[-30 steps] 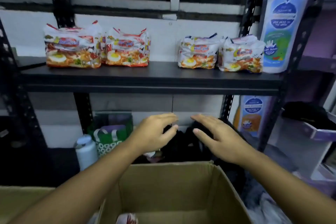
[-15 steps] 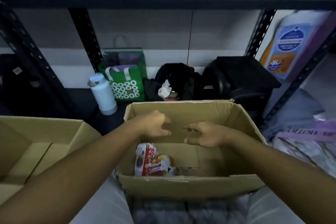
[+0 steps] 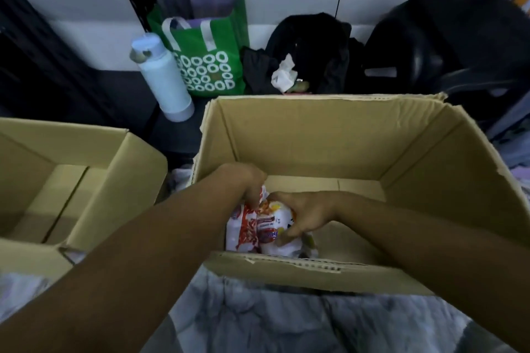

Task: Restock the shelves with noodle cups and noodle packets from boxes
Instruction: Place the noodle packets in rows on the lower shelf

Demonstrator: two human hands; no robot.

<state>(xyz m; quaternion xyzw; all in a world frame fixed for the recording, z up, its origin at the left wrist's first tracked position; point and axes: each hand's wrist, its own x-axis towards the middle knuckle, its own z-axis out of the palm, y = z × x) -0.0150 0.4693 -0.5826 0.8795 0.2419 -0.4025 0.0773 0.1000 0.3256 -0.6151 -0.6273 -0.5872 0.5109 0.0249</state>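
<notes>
Change vs. prior frames: both hands have dropped from above the box opening to inside it. View has tilted off the shelf and now looks down into the box.
Left hand [image 3: 250,182]: fingers curled over top edge of noodle packets [image 3: 249,233], gripping them.
Right hand [image 3: 305,216]: thumb and fingers wrapped round the packets' right side, gripping.
Packet location: near-left corner of box [image 3: 315,135], low inside, against the near wall. Count unclear, approx. two. Print too blurred to read.
Box contents: rest of floor is bare cardboard, no other stock seen.
Second box [image 3: 94,163]: just beside, to the left. Visible interior shows bottom flaps only, no stock.
Noodle cups: none in view.
Shelf: out of view, so fill level can't be checked.
Other items: water bottle [image 3: 163,77] and green bag [image 3: 208,64] behind the boxes, not part of the job.
Progress est.: late stage, judged from near-empty boxes.
Remaining: lift what looks like the last handful and set it on the shelf. Check for cups elsewhere.
</notes>
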